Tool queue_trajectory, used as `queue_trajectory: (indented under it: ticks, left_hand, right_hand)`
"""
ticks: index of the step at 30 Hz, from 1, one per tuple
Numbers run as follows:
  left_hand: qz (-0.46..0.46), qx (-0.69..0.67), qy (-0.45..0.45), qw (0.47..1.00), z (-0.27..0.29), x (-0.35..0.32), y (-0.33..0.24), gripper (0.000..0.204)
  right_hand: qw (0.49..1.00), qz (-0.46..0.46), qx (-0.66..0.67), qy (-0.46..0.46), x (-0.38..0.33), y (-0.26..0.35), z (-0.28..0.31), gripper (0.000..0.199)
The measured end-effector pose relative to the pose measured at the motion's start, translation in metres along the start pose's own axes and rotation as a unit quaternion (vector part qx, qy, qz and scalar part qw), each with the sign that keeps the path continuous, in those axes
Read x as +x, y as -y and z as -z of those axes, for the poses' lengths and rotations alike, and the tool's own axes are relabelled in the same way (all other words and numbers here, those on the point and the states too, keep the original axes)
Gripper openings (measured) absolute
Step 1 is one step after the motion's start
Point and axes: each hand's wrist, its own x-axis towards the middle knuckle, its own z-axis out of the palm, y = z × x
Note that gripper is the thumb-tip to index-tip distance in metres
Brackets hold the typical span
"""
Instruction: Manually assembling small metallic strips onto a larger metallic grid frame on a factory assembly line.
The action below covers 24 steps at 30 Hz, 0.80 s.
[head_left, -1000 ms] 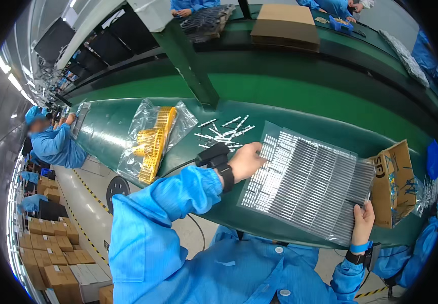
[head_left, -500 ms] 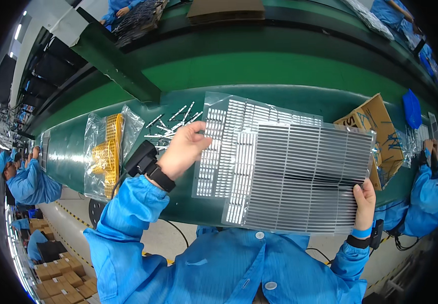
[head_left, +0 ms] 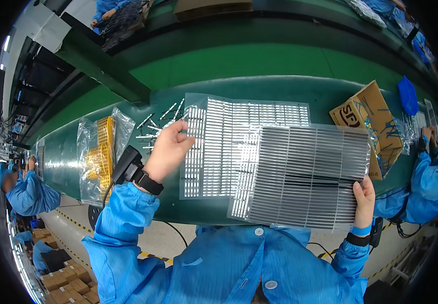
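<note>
My right hand (head_left: 364,203) pinches the right edge of a clear plastic sheet (head_left: 307,177) covered in dark strips, with a column of white-and-black pieces along its left side. That sheet is tilted slightly and overlaps a second clear sheet (head_left: 219,152) with rows of white-and-black strips, which lies on the green table. My left hand (head_left: 167,152) has thumb and fingers closed at the second sheet's left edge. Loose white-and-black strips (head_left: 150,129) are scattered just beyond my left hand.
To the left, a clear bag holds yellow perforated parts (head_left: 102,157). An open cardboard box (head_left: 368,126) with thin blue-green pieces stands right, near a blue bin (head_left: 408,96). A green post (head_left: 112,71) rises at the far left. Co-workers in blue (head_left: 29,190) sit along the green table (head_left: 59,164).
My left hand and the second sheet have moved a little left, showing more of that sheet. The right-hand sheet has turned slightly. The whole view has shifted a bit.
</note>
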Motion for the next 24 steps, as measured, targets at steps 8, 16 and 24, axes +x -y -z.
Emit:
queue_trajectory:
  ticks: [8,16,24]
  left_hand:
    - [-0.012,-0.077,0.027,0.997,-0.003,0.003,0.034,0.029]
    - [0.024,-0.083,0.044,0.995,-0.014,-0.010,0.036,0.035]
    - [-0.229,0.267,-0.069,0.934,-0.046,-0.046,-0.004,0.056]
  right_hand:
    - [1.000,-0.013,0.002,0.000,-0.002,-0.004,0.001,0.029]
    - [1.000,-0.003,-0.020,-0.002,-0.002,0.006,-0.012,0.032]
    - [0.999,0.028,-0.010,0.032,0.003,0.027,-0.029,0.037]
